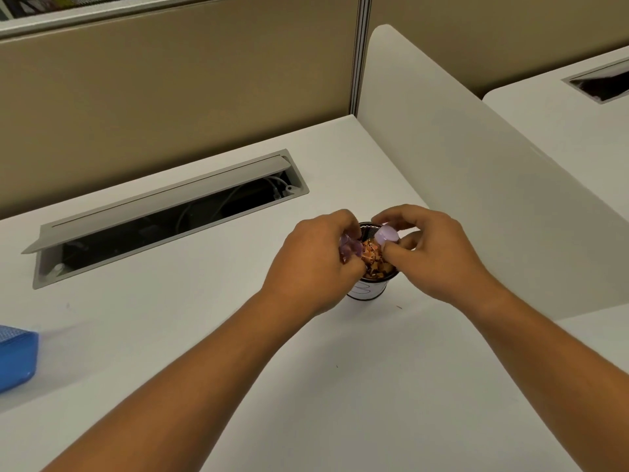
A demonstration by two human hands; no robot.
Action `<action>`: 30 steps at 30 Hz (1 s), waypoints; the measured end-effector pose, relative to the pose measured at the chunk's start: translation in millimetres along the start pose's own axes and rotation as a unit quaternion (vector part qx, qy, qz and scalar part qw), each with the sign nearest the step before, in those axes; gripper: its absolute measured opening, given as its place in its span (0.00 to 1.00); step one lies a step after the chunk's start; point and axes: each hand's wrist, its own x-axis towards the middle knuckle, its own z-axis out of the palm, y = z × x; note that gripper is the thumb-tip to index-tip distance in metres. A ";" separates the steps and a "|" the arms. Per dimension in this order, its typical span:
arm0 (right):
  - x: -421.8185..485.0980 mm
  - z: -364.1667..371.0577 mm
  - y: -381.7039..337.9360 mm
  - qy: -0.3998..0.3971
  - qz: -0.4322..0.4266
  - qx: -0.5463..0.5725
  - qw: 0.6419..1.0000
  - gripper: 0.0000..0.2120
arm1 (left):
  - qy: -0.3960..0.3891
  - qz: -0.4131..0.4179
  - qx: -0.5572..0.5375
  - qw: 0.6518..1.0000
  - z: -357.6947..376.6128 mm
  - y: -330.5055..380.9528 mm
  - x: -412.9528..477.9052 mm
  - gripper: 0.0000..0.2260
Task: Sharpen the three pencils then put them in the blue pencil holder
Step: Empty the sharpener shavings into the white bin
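Note:
Both hands hover over a small mesh cup with a white label, filled with pencil shavings. My left hand grips a translucent purple sharpener body at the cup's left rim. My right hand pinches the sharpener's lilac cap above the cup's far rim. The two sharpener parts are apart. A blue mesh pencil holder lies at the left edge, partly cut off. No pencils are in view.
The white desk has an open cable tray with a raised grey flap at the back left. A white divider panel stands right of the cup. Beige partition walls close the back.

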 end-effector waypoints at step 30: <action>-2.0 -8.8 -5.2 0.009 0.023 0.045 0.999 0.07 | 0.023 0.063 0.078 0.995 19.6 7.9 18.8 0.09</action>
